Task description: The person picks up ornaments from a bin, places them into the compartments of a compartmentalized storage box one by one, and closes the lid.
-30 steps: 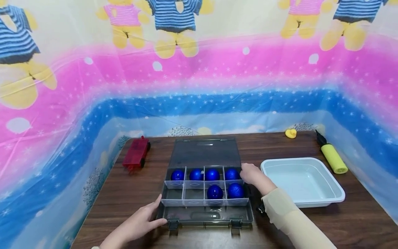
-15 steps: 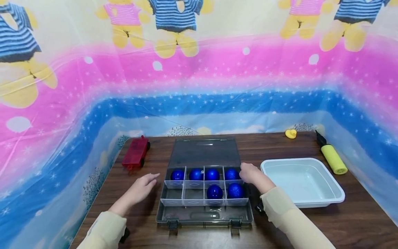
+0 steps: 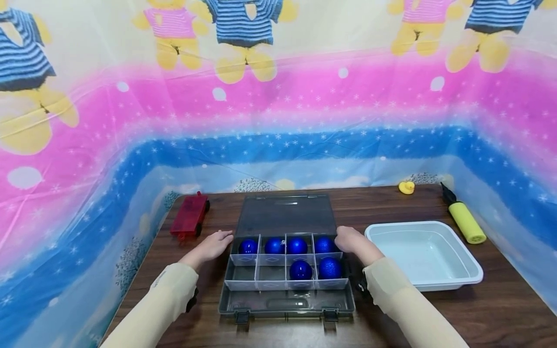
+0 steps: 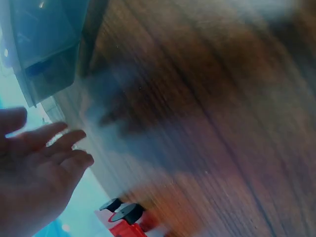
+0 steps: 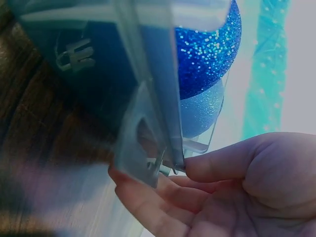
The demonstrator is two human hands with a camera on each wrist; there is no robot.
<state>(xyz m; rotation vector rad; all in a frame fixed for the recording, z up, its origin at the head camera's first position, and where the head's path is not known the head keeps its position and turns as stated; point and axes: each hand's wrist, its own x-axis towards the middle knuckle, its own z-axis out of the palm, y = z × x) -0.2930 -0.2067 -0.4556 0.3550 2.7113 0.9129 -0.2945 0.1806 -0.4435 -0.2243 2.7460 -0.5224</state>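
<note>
A smoky clear compartment box (image 3: 243,301) lies on the table with its lid (image 3: 287,215) folded back flat. Four cells of its back row hold blue balls (image 3: 248,246), some shiny, some glittery. In the middle row, a shiny ball (image 3: 300,270) and a glitter ball (image 3: 329,268) fill the two right cells; the two left cells are bare. My right hand (image 3: 351,240) pinches the back right side of the box, thumb on the rim and fingers below a clip-like piece (image 5: 138,143). My left hand (image 3: 212,245) reaches beside the back left corner, fingers extended, holding nothing.
A pale blue basin (image 3: 424,284) stands right of the right hand. Behind it are a yellow-and-black hand pump (image 3: 466,221) and a rubber duck (image 3: 406,187). A red toy cart (image 3: 190,215) sits at the back left. Printed cloth hangs around the table (image 3: 156,270).
My left hand has let go of the box's front left side and moved back along it to the rear corner. The right hand keeps its place on the box.
</note>
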